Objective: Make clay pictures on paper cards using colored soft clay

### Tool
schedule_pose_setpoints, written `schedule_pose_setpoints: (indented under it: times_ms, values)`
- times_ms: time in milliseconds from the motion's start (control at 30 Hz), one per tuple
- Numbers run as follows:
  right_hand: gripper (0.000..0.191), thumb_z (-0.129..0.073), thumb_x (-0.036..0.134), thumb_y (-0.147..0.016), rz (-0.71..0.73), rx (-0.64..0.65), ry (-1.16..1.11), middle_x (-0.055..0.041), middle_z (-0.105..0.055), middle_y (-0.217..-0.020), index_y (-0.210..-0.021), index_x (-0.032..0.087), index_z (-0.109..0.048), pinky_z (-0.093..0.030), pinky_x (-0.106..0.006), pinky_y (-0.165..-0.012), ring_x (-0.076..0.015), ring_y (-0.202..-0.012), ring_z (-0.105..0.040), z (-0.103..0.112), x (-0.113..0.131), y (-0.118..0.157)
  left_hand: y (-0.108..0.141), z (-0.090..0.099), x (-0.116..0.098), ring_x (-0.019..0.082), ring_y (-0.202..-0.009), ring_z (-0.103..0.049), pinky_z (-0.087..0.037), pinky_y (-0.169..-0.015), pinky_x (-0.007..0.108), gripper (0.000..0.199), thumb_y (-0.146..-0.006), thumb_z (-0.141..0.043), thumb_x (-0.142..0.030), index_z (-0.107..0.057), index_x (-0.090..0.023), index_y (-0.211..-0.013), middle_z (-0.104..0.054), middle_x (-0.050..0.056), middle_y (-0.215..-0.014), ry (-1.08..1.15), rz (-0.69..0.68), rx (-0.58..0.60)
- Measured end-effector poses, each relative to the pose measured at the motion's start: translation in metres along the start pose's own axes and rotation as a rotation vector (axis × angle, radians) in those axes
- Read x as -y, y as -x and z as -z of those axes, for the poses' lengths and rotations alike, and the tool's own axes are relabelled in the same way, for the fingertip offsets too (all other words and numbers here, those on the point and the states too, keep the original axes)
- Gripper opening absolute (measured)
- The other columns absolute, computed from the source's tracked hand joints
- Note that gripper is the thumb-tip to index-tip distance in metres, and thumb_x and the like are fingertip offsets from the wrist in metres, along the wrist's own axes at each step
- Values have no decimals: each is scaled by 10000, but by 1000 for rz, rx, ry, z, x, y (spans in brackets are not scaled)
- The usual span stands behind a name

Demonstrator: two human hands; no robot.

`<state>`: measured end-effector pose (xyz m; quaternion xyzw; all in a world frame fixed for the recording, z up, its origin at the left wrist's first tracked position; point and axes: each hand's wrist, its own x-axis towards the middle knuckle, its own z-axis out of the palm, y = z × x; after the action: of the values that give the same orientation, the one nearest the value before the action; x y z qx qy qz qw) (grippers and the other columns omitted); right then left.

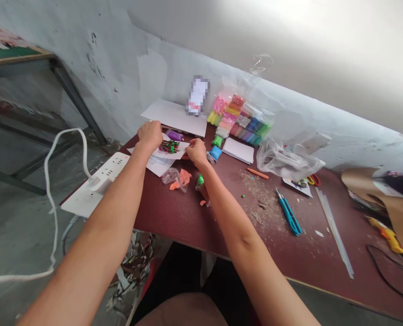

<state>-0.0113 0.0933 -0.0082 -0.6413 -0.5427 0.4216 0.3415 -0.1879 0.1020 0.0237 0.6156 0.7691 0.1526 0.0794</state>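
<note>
A small white paper card [180, 151] lies between my hands, bearing a pile of green-tipped brown sticks [169, 146]. My left hand [150, 135] is closed at the card's left end, its fingertips partly hidden. At the right end, my right hand [197, 152] pinches the card's edge. Under the card is a paper with a line drawing [159, 165]. Purple clay in a packet [174, 135] lies just behind. Nearer to me are orange clay [184, 177] on crumpled clear plastic and a green lump [200, 180] by my right forearm.
A white power strip [89, 192] sits at the table's left edge. Bagged coloured clay [244, 120], a phone [198, 95] and a plastic bag [286, 158] line the wall. To the right lie teal-handled snips [290, 215], clear glue sticks [335, 235] and a yellow glue gun [388, 235].
</note>
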Motion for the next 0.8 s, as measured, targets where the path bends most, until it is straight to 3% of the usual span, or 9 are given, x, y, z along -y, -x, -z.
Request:
schedule_pose_setpoints:
  times_ms: [233,433,533,667,800]
  values:
    - [390,-574,50,-810,83,-77,332,-162,-706,-1280,-1179,167,-627,-524,-437,-1090,-293,-1255,-652,5,3,-12,-9,-8,-1,351,-1164,-690,-531,-952,426,395,-909,-501,-121,-748,-188,-1210,-755,194,-1239,21,17,4]
    - [357,-555,100,-898,134,0,437,-199,-707,-1263,-1250,151,-587,-518,-479,-1054,-336,-1186,-674,9,13,0,-12,-9,4,345,-1173,-679,-525,-962,414,443,-877,-519,-112,-736,-177,-1257,-755,191,-1241,2,20,42]
    - [338,-521,80,-913,174,9,537,-219,-716,-1229,-1234,151,-600,-488,-522,-1054,-376,-1177,-662,17,23,8,-6,-2,1,349,-1213,-658,-500,-1005,415,447,-892,-506,-131,-731,-154,-1278,-743,196,-1254,35,-22,1]
    - [302,-508,104,-922,279,-77,530,-156,-749,-1125,-1166,179,-668,-487,-475,-1038,-350,-1135,-669,48,29,20,14,14,-22,317,-1338,-575,-443,-1126,407,460,-988,-423,-153,-669,-130,-1376,-704,149,-1361,143,-99,-128]
    - [188,-536,161,-902,355,-178,482,-105,-768,-1031,-970,191,-710,-502,-384,-949,-272,-1010,-690,100,11,47,47,18,-62,260,-1279,-639,-458,-1142,382,433,-1012,-422,-154,-705,-150,-1340,-730,124,-1366,275,-271,-68]
